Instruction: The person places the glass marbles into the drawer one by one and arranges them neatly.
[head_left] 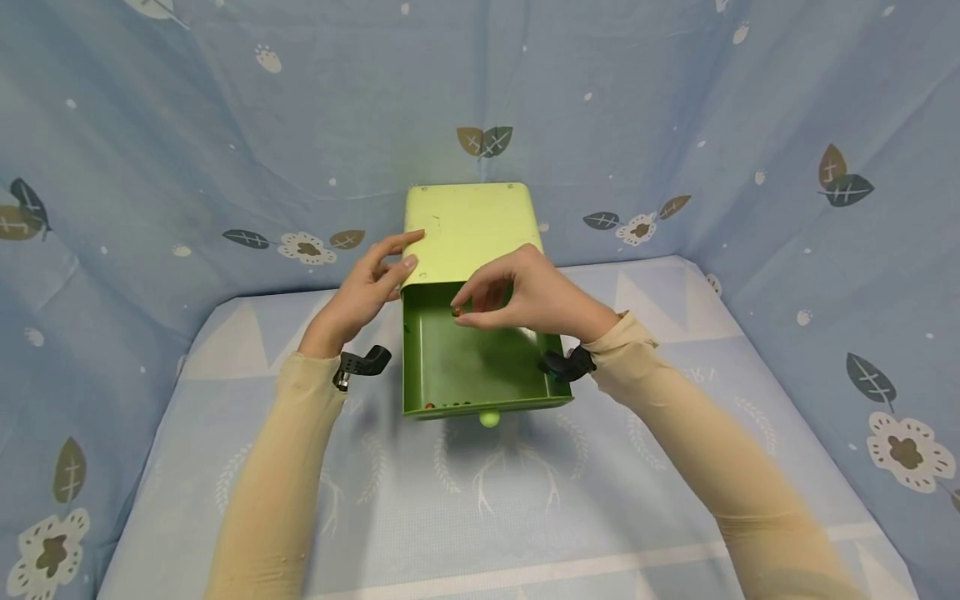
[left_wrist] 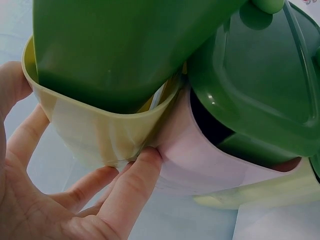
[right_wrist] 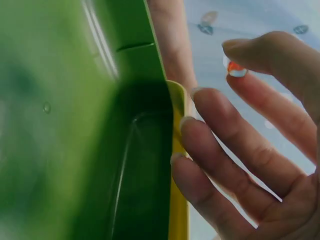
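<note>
A tiered drawer box [head_left: 472,225] with a pale yellow-green top has its green drawer [head_left: 480,358] pulled out towards me. My left hand [head_left: 360,292] rests spread on the box's left edge, some fingertips over the top and others against the side of the yellow casing [left_wrist: 100,135]. Above the drawer, my right hand [head_left: 525,292] pinches a small glass marble [right_wrist: 236,69] with orange in it between thumb and index finger. Its other fingers are loosely bent apart. Several small beads or marbles [head_left: 430,406] lie along the drawer's front wall.
Below the top tier are a pink casing [left_wrist: 175,165] and a yellow-green one [left_wrist: 220,200], with a green drawer front [left_wrist: 270,75] beside them. A round green knob [head_left: 489,418] juts from the open drawer. Blue patterned curtains [head_left: 337,125] surround the cloth-covered table [head_left: 247,400].
</note>
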